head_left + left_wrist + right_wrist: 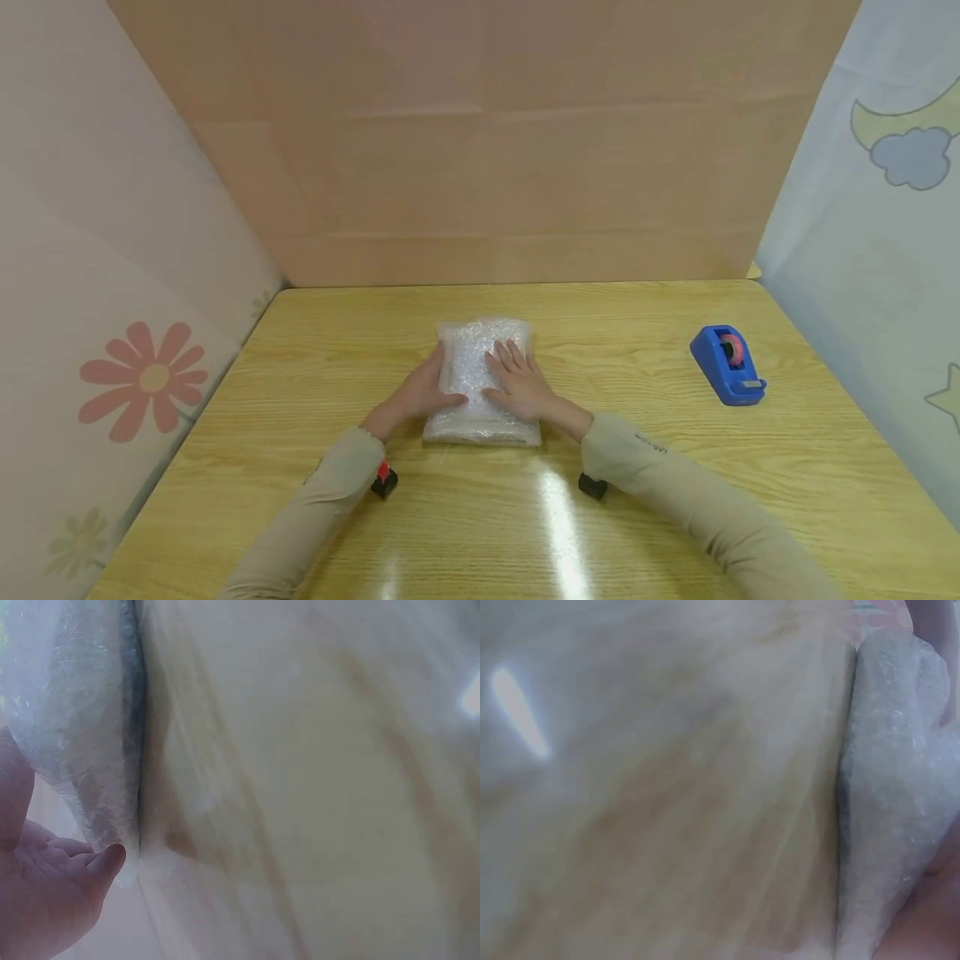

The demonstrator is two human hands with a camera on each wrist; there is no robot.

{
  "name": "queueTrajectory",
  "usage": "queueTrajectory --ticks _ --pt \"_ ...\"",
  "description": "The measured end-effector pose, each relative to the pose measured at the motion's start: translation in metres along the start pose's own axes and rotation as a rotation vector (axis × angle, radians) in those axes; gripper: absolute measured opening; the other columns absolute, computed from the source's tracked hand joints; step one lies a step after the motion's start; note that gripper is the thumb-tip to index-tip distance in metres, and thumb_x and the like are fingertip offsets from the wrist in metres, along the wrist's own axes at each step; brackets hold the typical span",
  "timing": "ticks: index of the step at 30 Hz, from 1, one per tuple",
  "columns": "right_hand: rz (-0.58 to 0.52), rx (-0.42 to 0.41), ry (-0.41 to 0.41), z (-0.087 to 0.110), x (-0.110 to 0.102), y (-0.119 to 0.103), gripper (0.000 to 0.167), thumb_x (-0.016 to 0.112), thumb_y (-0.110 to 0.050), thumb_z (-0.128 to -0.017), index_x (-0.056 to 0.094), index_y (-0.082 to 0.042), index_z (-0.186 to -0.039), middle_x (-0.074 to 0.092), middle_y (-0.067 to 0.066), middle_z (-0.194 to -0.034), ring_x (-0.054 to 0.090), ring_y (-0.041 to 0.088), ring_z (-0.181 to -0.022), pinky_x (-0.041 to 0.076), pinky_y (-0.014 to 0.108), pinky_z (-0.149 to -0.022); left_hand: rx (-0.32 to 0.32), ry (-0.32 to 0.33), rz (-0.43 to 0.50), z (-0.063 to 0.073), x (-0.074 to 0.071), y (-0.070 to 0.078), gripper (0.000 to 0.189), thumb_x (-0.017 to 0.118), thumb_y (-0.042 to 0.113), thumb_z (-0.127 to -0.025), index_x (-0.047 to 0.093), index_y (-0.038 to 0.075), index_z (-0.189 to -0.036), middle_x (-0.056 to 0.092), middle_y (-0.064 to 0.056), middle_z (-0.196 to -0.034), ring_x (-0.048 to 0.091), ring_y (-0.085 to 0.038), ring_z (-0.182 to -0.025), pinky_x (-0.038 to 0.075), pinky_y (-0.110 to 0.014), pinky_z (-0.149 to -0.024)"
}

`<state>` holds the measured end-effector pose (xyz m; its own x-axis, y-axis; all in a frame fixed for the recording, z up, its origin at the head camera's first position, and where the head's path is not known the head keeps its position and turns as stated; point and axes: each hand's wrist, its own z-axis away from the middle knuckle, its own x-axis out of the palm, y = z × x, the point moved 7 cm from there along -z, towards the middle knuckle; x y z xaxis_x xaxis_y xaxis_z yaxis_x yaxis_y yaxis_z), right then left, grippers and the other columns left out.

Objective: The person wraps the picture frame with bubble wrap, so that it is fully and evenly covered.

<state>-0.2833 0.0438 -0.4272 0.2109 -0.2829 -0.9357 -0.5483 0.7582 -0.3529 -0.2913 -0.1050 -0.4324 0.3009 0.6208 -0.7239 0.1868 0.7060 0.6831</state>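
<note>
A flat package in clear bubble wrap (468, 367) lies on the wooden table, in front of the person. At its left edge, the left hand (420, 392) holds the side, with the thumb over the top and the other fingers along the edge. The left wrist view shows fingertips (111, 859) bent in right at the wrap's edge. Spread out flat, the right hand (521, 387) presses on the top of the package near its right side. Whatever the bubble wrap (889, 772) encloses is hidden by its layers.
A blue tape dispenser (727, 367) with a pink roll stands on the right of the table (315, 367). Brown paper (487, 142) hangs along the back edge, and patterned cloth (112, 250) borders both sides.
</note>
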Motion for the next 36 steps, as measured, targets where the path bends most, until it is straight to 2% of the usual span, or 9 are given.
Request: queueTrajectory --ticks 6,12,17,20,23,28,30,33,36 --pt "0.017 0.007 -0.020 -0.001 0.000 0.001 0.064 0.038 -0.039 -0.095 0.019 -0.003 -0.144 0.006 0.020 -0.149 -0.002 0.035 -0.137 -0.001 0.054 -0.108 0.026 0.024 -0.025 0.000 -0.002 0.002 0.111 0.075 0.033 -0.073 -0.003 0.000 -0.144 0.002 -0.015 -0.150 0.013 -0.029 -0.136 0.014 -0.038 -0.110" --pt "0.016 0.002 -0.009 -0.002 0.005 0.005 0.064 0.036 -0.040 -0.095 0.018 -0.003 -0.144 0.005 0.020 -0.150 -0.004 0.034 -0.137 -0.003 0.053 -0.108 0.082 0.065 -0.203 0.003 -0.007 0.010 0.111 0.073 0.042 -0.073 -0.001 0.000 -0.144 -0.005 -0.016 -0.151 0.004 -0.027 -0.138 0.014 -0.039 -0.110" --pt "-0.012 -0.004 0.002 -0.001 0.002 0.002 0.063 0.041 -0.036 -0.094 0.021 0.000 -0.143 0.007 0.022 -0.149 -0.002 0.037 -0.137 -0.003 0.055 -0.107 0.124 0.011 -0.299 0.004 -0.005 0.014 0.095 0.067 0.043 -0.078 0.014 -0.001 -0.143 0.006 -0.016 -0.151 0.006 -0.028 -0.138 0.014 -0.041 -0.110" --pt "-0.010 -0.005 -0.010 -0.001 0.002 0.002 0.063 0.040 -0.036 -0.094 0.020 0.000 -0.143 0.006 0.022 -0.149 -0.002 0.037 -0.136 -0.003 0.055 -0.107 0.114 -0.042 -0.311 0.004 -0.002 0.012 0.088 0.063 0.044 -0.081 0.018 -0.001 -0.143 0.008 -0.016 -0.150 0.008 -0.030 -0.138 0.014 -0.042 -0.110" --pt "-0.039 -0.029 -0.037 -0.002 0.001 0.004 0.065 0.040 -0.037 -0.094 0.019 0.001 -0.143 0.004 0.023 -0.148 -0.005 0.038 -0.136 -0.005 0.056 -0.106 0.101 -0.065 -0.299 0.004 -0.002 0.010 0.086 0.061 0.044 -0.083 0.018 -0.002 -0.143 0.008 -0.016 -0.150 0.008 -0.030 -0.138 0.014 -0.042 -0.110" --pt "-0.180 -0.103 -0.117 -0.002 -0.004 0.012 0.072 0.054 -0.035 -0.089 0.022 0.002 -0.142 0.003 0.023 -0.149 -0.009 0.038 -0.135 -0.007 0.054 -0.107 0.117 -0.060 -0.273 0.005 -0.002 0.009 0.086 0.059 0.046 -0.083 0.019 -0.003 -0.142 0.007 -0.016 -0.150 0.007 -0.030 -0.138 0.014 -0.042 -0.110" --pt "-0.203 -0.123 -0.158 -0.001 -0.006 0.015 0.074 0.058 -0.035 -0.087 0.024 0.000 -0.142 0.002 0.021 -0.149 -0.011 0.036 -0.136 -0.007 0.053 -0.107 0.134 -0.055 -0.277 0.005 -0.002 0.010 0.088 0.057 0.050 -0.083 0.019 -0.004 -0.142 0.008 -0.018 -0.150 0.007 -0.032 -0.137 0.013 -0.044 -0.110" --pt "-0.195 -0.142 -0.200 0.001 -0.006 0.017 0.077 0.058 -0.039 -0.086 0.022 -0.002 -0.143 -0.001 0.019 -0.150 -0.013 0.035 -0.136 -0.007 0.053 -0.107 0.173 -0.042 -0.308 0.006 -0.002 0.013 0.090 0.054 0.055 -0.083 0.019 -0.005 -0.141 0.007 -0.020 -0.149 0.005 -0.033 -0.137 0.011 -0.045 -0.110" --pt "-0.176 -0.165 -0.189 0.002 -0.005 0.015 0.078 0.057 -0.040 -0.086 0.021 -0.001 -0.143 -0.001 0.021 -0.149 -0.012 0.037 -0.135 -0.006 0.055 -0.106 0.186 -0.036 -0.334 0.005 -0.002 0.014 0.090 0.056 0.054 -0.083 0.020 -0.005 -0.141 0.007 -0.020 -0.149 0.005 -0.033 -0.137 0.011 -0.046 -0.110"
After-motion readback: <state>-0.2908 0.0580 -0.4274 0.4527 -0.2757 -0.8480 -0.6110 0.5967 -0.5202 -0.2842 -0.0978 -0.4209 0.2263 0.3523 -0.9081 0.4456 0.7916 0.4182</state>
